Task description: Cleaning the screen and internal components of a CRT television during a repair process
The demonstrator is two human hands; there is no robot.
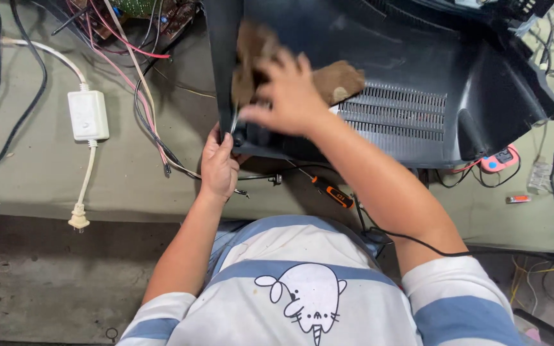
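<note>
While the brown rag (338, 80) is lying bunched on the dark plastic housing (418, 57), just left of its slotted vent grille (392, 115), the right hand (286, 96) is pressing down on the rag with fingers curled loosely over the cloth, blurred as if moving. The left hand (218, 165) is gripping the housing's near left corner, thumb and fingers pinched shut on the edge. Whether the right hand is also pinching the thin metal tip showing at that corner, I cannot tell.

The housing is resting on the green-covered bench (33, 166) with its near edge close to the bench edge. A hard push could be sliding it toward the person, since only one hand is steadying it. The rag could be snagging in the grille slots. Left of the housing, loose red and white wires (133, 77) are trailing from a circuit board (142, 9) and could be getting dragged. An orange-handled screwdriver (331, 191) just in front of the housing could be knocked off. A white power adapter (87, 115) is lying well left.
</note>
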